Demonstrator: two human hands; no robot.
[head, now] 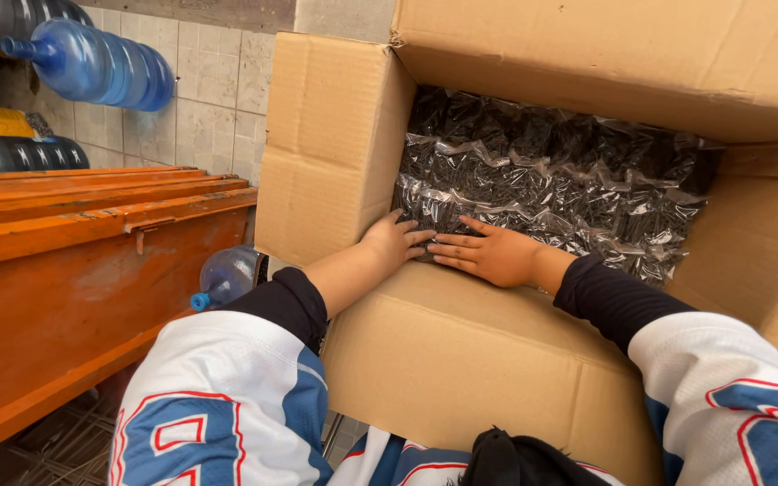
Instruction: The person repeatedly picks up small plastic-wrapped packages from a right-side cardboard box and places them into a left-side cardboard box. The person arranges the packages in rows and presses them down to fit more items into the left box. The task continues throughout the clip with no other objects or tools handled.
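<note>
At the frame's centre, the left hand [392,241] and right hand [493,255] lie flat, fingers spread and grasping nothing, on clear bags [551,180] of dark pieces filling an open box [461,351]. An orange bench [56,270] stands at left, with blue bottles [92,63] upper left.

Bright even daylight, sharp, glare (plastic bags [551,180])

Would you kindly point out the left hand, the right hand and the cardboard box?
left hand [395,241], head view, back of the hand.
right hand [490,255], head view, back of the hand.
cardboard box [447,346], head view, near front wall.
</note>
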